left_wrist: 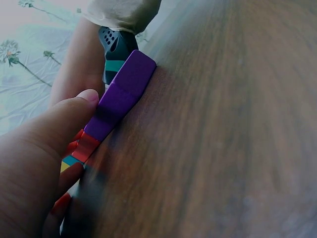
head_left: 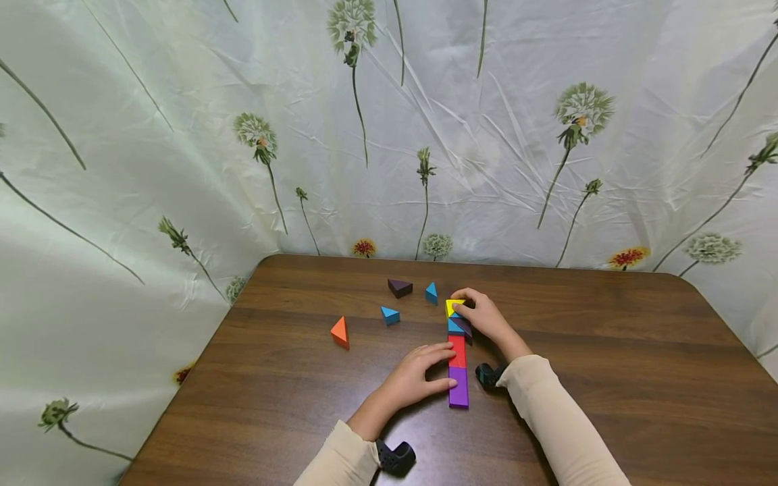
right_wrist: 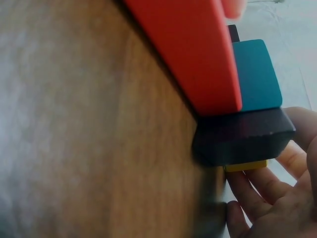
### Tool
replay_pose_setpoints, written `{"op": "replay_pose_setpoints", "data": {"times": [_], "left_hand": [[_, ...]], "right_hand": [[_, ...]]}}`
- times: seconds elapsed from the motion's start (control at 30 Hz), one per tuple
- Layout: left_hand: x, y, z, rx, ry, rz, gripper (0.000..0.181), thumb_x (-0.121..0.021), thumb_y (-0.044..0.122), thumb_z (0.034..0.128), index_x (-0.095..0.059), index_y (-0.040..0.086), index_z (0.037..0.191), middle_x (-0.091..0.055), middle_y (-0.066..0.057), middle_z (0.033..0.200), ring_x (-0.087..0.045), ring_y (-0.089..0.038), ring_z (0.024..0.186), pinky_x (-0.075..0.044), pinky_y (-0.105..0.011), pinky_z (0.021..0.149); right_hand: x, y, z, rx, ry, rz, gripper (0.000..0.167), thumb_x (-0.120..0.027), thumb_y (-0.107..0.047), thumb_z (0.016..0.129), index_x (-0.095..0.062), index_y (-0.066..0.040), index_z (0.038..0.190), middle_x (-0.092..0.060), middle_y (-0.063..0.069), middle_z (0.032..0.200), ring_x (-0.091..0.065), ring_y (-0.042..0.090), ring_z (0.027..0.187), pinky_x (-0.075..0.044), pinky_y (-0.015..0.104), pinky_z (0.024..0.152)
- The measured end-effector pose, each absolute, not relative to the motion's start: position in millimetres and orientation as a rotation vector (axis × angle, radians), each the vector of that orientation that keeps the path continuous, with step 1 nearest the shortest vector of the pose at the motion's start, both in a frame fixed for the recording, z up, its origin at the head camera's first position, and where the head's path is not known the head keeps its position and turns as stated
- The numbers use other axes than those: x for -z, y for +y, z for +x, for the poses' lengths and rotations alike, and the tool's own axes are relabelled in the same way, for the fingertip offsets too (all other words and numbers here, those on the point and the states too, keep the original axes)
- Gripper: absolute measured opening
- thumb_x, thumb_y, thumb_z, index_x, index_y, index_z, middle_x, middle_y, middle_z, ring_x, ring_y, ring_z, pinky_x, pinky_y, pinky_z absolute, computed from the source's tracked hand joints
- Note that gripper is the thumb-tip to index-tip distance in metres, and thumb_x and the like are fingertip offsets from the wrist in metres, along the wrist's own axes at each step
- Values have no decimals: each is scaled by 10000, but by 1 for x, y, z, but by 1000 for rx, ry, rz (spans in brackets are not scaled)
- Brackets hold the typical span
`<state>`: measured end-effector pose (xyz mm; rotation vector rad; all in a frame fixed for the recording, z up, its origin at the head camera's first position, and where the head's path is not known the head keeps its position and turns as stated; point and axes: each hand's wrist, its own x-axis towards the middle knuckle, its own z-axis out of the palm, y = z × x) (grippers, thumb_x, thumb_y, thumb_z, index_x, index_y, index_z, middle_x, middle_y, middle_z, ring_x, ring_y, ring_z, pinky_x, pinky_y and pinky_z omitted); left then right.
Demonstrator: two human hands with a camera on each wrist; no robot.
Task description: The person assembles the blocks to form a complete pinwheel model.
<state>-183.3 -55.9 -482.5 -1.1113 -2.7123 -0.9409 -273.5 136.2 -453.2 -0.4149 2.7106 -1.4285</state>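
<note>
A column of coloured blocks runs away from me on the table. Nearest is a purple block (head_left: 458,388), then a red block (head_left: 457,351), a blue block (head_left: 454,327) beside a dark triangular block (head_left: 464,329), and a yellow block (head_left: 451,307) at the far end. My left hand (head_left: 407,378) lies along the column's left side, its thumb touching the purple block and fingers reaching the red one. At the far end my right hand (head_left: 483,316) pinches the yellow block between thumb and fingers. Part of the yellow block is hidden by that hand.
Left of the column lie an orange triangular block (head_left: 340,333), two blue triangular blocks (head_left: 390,315) (head_left: 431,293) and a dark triangular block (head_left: 400,288). The brown wooden table (head_left: 608,378) ends at a flowered curtain (head_left: 486,169) behind.
</note>
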Motion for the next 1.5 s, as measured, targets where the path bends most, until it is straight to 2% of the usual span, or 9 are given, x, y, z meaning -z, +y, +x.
{"op": "replay_pose_setpoints", "data": {"times": [0.27, 0.57, 0.9, 1.17, 1.5], "left_hand": [[481, -56, -184, 953, -2704, -1120, 485, -592, 406, 848, -538, 141, 1251, -443, 19, 1336, -405, -158, 1208, -309, -351, 999], [481, -57, -183, 1007, -2666, -1119, 462, -581, 386, 862, -541, 129, 1244, -450, 11, 1329, -395, -137, 1214, -315, -332, 996], [483, -55, -183, 1164, -2579, -988, 429, -607, 314, 860, -542, 96, 1224, -498, -11, 1261, -439, -126, 1170, -349, -306, 971], [481, -56, -184, 1186, -2554, -855, 444, -606, 288, 864, -516, 54, 1230, -513, -42, 1229, -468, -157, 1137, -374, -325, 952], [479, -56, -182, 1167, -2570, -737, 478, -612, 301, 857, -480, 53, 1244, -498, -65, 1227, -459, -200, 1137, -388, -371, 934]], "right_hand": [[451, 138, -272, 1468, 2688, -392, 281, -540, -150, 906, -530, 14, 1134, -544, 185, 1099, -500, 298, 949, -426, 424, 817], [444, 141, -265, 1613, 2699, -442, 412, -508, -194, 929, -427, 46, 1254, -481, 232, 1202, -453, 361, 1090, -359, 490, 925], [428, 141, -236, 1633, 2767, -565, 553, -535, -247, 913, -320, 5, 1356, -356, 203, 1347, -323, 347, 1239, -283, 500, 986], [433, 147, -202, 1501, 2818, -633, 636, -600, -297, 867, -308, -57, 1379, -332, 143, 1376, -333, 349, 1229, -316, 527, 953], [446, 147, -171, 1422, 2804, -779, 668, -713, -264, 769, -407, -57, 1326, -427, 124, 1314, -439, 328, 1151, -388, 492, 904]]}}
